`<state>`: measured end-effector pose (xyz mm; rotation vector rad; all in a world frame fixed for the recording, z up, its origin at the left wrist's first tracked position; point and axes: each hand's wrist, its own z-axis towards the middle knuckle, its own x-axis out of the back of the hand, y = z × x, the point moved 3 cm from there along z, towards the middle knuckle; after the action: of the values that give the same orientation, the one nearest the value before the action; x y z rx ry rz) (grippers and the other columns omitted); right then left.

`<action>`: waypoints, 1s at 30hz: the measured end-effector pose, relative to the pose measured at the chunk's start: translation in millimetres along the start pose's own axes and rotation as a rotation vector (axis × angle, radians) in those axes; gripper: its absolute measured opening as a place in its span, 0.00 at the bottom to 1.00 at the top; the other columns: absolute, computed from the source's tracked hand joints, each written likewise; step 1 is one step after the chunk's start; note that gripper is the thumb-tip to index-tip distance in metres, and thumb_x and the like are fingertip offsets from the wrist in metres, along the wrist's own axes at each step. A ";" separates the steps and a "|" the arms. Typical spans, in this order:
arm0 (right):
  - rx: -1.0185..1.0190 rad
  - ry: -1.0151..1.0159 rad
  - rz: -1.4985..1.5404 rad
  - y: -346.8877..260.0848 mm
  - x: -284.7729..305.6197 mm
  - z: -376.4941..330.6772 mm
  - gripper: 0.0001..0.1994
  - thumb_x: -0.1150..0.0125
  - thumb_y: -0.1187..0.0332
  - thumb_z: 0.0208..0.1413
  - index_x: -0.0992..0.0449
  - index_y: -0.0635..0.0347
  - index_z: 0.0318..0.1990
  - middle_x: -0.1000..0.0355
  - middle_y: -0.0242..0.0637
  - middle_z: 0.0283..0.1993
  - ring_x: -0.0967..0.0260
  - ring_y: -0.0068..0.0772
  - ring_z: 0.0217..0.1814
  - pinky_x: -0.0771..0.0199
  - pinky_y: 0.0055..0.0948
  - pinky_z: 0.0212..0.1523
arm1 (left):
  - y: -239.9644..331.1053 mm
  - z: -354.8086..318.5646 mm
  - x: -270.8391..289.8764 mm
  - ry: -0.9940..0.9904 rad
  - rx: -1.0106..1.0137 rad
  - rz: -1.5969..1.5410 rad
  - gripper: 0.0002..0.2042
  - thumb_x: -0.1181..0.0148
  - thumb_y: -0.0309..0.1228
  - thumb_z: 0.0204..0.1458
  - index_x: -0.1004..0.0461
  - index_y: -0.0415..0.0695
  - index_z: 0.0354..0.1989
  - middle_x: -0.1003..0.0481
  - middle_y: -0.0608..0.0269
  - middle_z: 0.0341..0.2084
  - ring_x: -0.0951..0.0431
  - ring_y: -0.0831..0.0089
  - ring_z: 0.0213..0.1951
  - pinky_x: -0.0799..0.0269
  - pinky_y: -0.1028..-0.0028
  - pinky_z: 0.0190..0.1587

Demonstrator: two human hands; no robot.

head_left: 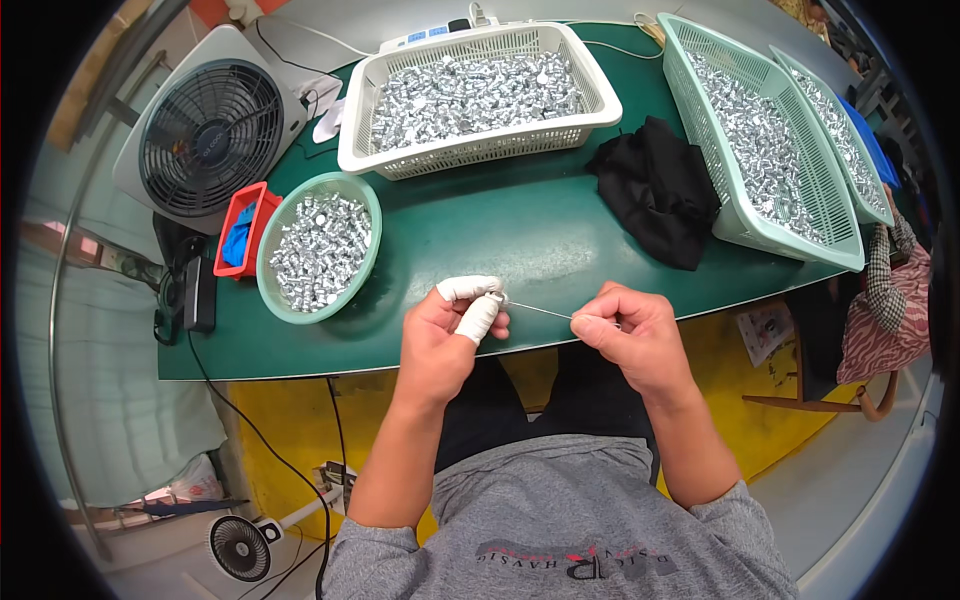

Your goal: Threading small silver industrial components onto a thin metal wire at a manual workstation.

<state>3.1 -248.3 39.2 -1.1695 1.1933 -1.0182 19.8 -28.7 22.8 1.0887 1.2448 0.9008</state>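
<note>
My left hand [450, 325] is closed in a pinch near the front edge of the green table, its thumb and forefinger wrapped in white tape. Between those taped tips sits a small silvery metal part [499, 298], mostly covered by the fingers. To its right, my right hand [632, 325] grips a thin metal rod [540, 309] between thumb and fingers. The rod's far end reaches the part at the left fingertips; whether it goes inside cannot be made out. A round pale green basin [320, 248] of similar small metal parts stands left of my hands.
A white basket [480, 140] heaped with metal parts stands at the back. Pale green baskets [735, 215] of parts line the right. Black cloth [655, 190] lies beside them. At left are a box fan [212, 138], a red bin [232, 268] and a black power adapter [200, 295].
</note>
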 end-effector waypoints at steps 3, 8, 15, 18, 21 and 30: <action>0.186 0.093 -0.276 -6.2 -12.2 -10.6 0.02 0.31 0.78 0.54 0.19 0.66 0.32 0.33 0.28 0.28 0.41 0.14 0.28 0.43 0.19 0.29 | -5.5 -5.1 -7.5 0.130 -0.170 0.315 0.09 0.44 0.18 0.62 0.24 0.36 0.49 0.21 0.55 0.39 0.21 0.71 0.36 0.22 0.72 0.40; 0.203 0.020 -0.222 -4.8 -6.1 -9.5 0.02 0.31 0.77 0.55 0.18 0.65 0.32 0.32 0.28 0.28 0.41 0.15 0.26 0.42 0.20 0.28 | -4.0 2.3 1.7 -0.020 0.101 -0.289 0.08 0.44 0.18 0.62 0.24 0.36 0.48 0.21 0.57 0.37 0.22 0.75 0.36 0.23 0.74 0.38; 0.207 0.019 -0.263 -5.3 14.0 -1.6 0.01 0.32 0.78 0.55 0.19 0.65 0.32 0.34 0.27 0.28 0.41 0.15 0.27 0.43 0.19 0.28 | 13.7 5.9 2.7 0.056 -0.111 0.298 0.07 0.40 0.20 0.61 0.24 0.36 0.46 0.21 0.62 0.37 0.22 0.77 0.35 0.25 0.76 0.38; 0.290 0.105 -0.402 -8.3 24.0 2.9 0.02 0.32 0.78 0.54 0.19 0.65 0.32 0.35 0.28 0.28 0.42 0.15 0.27 0.43 0.19 0.28 | 27.0 14.1 6.7 0.149 -0.319 0.493 0.07 0.38 0.20 0.59 0.23 0.37 0.45 0.22 0.63 0.37 0.22 0.76 0.35 0.26 0.75 0.38; 0.338 0.219 -0.533 -10.7 33.4 5.7 0.02 0.31 0.78 0.54 0.20 0.65 0.32 0.35 0.28 0.28 0.42 0.15 0.27 0.44 0.19 0.27 | 37.6 20.4 4.7 0.221 -0.576 0.655 0.08 0.36 0.19 0.56 0.22 0.39 0.44 0.23 0.62 0.37 0.23 0.72 0.35 0.27 0.72 0.36; 0.328 0.242 -0.544 -2.0 35.6 5.6 0.02 0.32 0.78 0.54 0.20 0.64 0.32 0.35 0.27 0.28 0.43 0.15 0.27 0.44 0.20 0.27 | 34.0 29.6 -3.0 0.170 -0.720 1.126 0.10 0.34 0.17 0.49 0.21 0.41 0.40 0.29 0.59 0.38 0.26 0.60 0.40 0.28 0.66 0.39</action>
<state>12.9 -282.9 36.3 -1.1502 0.8515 -1.7369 50.2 -26.6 56.1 1.0690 0.2344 2.1125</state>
